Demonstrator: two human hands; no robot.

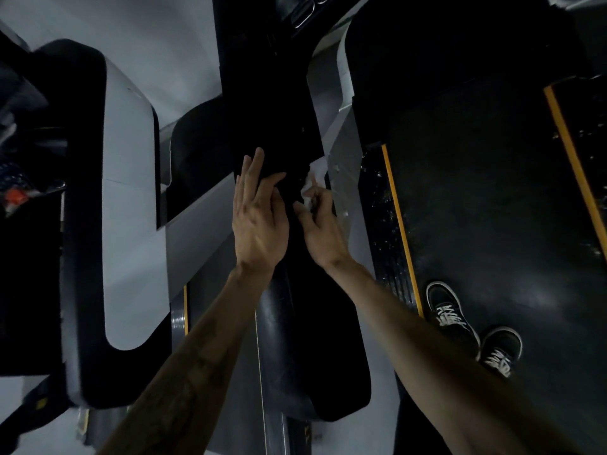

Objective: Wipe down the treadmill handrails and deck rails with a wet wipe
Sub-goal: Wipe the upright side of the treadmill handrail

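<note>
A long black padded handrail (295, 103) runs from the top middle down to the bottom middle of the view. My left hand (259, 215) lies flat on its left side with the fingers straight. My right hand (320, 221) holds a crumpled white wet wipe (315, 177) in curled fingers against the rail's right edge. The dark treadmill belt (486, 198) lies to the right, bordered by yellow-edged deck rails (399, 224).
A second black handrail (83, 224) of a neighbouring machine stands at the left, with grey frame panels (131, 198) between. My two shoes (473, 330) stand on the belt at the lower right. Another yellow-edged deck rail (571, 149) runs at the far right.
</note>
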